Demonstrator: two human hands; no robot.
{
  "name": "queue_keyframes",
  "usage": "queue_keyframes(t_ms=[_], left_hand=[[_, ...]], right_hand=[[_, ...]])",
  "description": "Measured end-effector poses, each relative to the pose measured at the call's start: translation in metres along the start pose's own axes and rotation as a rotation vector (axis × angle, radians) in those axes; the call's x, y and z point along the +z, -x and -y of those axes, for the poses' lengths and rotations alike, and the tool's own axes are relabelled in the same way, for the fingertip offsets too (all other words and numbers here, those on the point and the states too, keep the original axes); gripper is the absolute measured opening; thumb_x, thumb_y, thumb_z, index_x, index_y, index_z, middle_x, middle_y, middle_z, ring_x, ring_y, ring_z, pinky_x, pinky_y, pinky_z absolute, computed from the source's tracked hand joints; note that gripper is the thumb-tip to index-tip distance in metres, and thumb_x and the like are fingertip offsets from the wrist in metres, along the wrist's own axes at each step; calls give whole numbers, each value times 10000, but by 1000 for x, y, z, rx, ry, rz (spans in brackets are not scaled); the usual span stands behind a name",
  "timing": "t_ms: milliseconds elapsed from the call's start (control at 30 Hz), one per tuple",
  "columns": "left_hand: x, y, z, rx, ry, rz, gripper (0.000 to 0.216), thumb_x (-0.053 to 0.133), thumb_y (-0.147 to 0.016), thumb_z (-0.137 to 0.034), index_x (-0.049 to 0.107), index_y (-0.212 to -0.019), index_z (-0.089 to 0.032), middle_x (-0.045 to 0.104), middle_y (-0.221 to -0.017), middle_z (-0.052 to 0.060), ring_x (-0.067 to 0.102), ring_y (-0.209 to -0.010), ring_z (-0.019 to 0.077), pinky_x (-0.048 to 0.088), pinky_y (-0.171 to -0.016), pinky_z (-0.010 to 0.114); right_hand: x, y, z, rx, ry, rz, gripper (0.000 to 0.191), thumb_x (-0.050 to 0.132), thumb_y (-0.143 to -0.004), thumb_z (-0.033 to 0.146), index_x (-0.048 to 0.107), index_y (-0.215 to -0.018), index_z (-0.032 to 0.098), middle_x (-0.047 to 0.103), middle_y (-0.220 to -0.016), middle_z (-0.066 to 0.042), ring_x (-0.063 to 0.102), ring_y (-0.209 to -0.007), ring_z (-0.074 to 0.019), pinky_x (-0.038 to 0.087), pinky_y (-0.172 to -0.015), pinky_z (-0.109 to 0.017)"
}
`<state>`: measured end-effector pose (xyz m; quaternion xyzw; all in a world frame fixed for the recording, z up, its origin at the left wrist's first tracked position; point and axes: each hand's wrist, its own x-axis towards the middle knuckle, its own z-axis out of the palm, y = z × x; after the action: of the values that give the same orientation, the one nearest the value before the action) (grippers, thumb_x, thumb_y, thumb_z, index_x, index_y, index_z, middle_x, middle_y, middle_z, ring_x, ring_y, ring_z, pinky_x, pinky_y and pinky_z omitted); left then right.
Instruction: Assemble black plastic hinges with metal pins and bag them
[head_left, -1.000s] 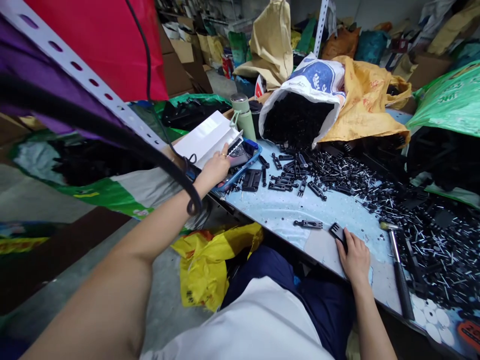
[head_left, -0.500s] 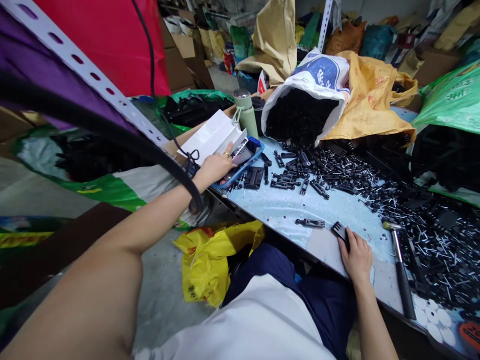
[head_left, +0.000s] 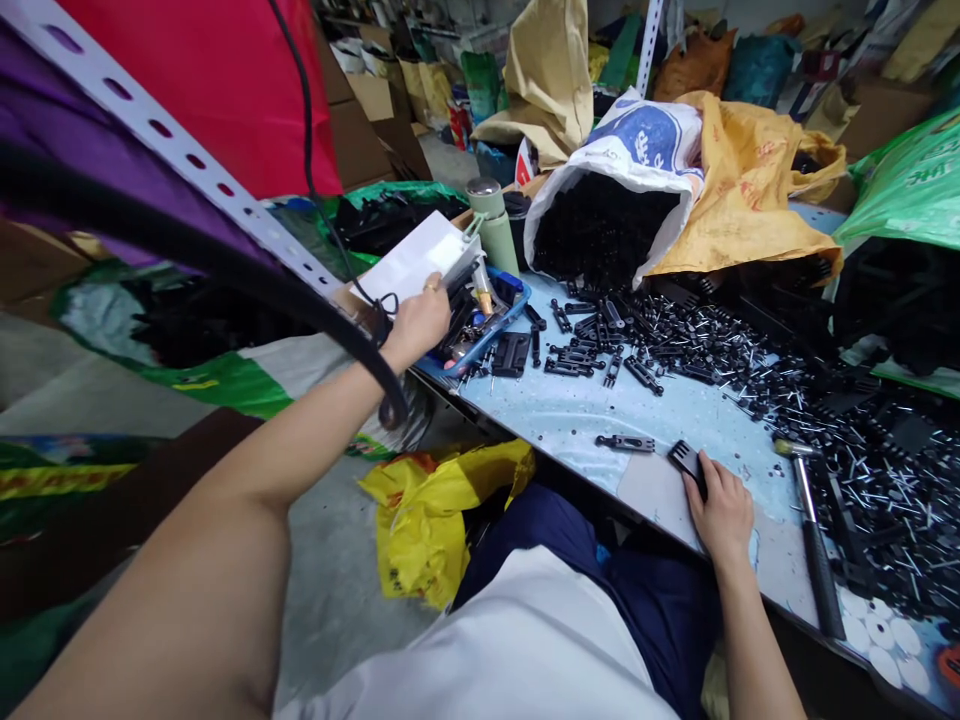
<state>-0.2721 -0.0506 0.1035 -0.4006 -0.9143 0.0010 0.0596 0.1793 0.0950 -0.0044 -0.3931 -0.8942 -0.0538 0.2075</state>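
My left hand [head_left: 421,322] reaches far left and grips the lower edge of a white paper bag [head_left: 415,264], lifting it above a blue tray [head_left: 501,318] of small items. My right hand [head_left: 721,510] rests near the table's front edge, fingers closed on a small black plastic part [head_left: 685,461]. A single black hinge-like piece [head_left: 625,442] lies just left of that hand. Black plastic parts and metal pins [head_left: 757,370] spread across the light blue table [head_left: 585,415].
A white sack [head_left: 622,170] spills black parts at the back, beside a green bottle [head_left: 495,222] and yellow sacks. A hammer [head_left: 811,530] lies right of my right hand. A yellow bag [head_left: 435,510] sits on the floor below. A perforated metal bar and black cable cross the left.
My left hand has lifted the white paper bag up and left, uncovering the blue tray's contents. My right hand stays on the black part.
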Motion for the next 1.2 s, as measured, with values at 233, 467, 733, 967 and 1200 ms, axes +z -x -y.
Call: queue_keyframes(t_ms=[233,467,733,967,1200], left_hand=[[1,-13,26,-78,66,-82,467,238,-860,-234,453,-1237,-61,393,-1345,212,551,-1046,338,440,-871,438],[7,-13,31,-102,84,-109,480,220,-870,-271,458,-1231,-63,405,-1330,210,475,-1148,342,412,-922,445],[5,-14,34,-109,95,-114,473,216,-868,-267,473,-1211,-67,441,-1295,204,462,-1166,325,409,-938,419],[-8,-1,28,-51,80,-68,504,220,-868,-224,326,-1357,-158,280,-1434,146,537,-1086,308,453,-874,425],[-27,-2,29,51,-73,151,585,440,-820,-246,284,-1384,-239,80,-1503,124,513,-1137,306,419,-926,400]], right_hand=[[1,-1,-2,-1,-16,10,441,370,-885,432,562,-1165,150,612,-985,-126,518,-858,-229,371,-714,-323],[2,-2,-1,-12,2,-15,471,335,-895,457,570,-1147,135,611,-973,-129,520,-858,-227,364,-711,-319],[1,-2,0,-4,-10,-3,457,361,-887,443,556,-1169,142,608,-985,-130,516,-859,-231,364,-714,-326],[2,-2,0,12,-5,7,451,359,-886,442,557,-1172,155,607,-990,-126,515,-856,-233,365,-719,-330],[2,-2,2,2,-2,-13,451,359,-890,442,571,-1146,138,613,-982,-127,519,-844,-227,365,-712,-321]])
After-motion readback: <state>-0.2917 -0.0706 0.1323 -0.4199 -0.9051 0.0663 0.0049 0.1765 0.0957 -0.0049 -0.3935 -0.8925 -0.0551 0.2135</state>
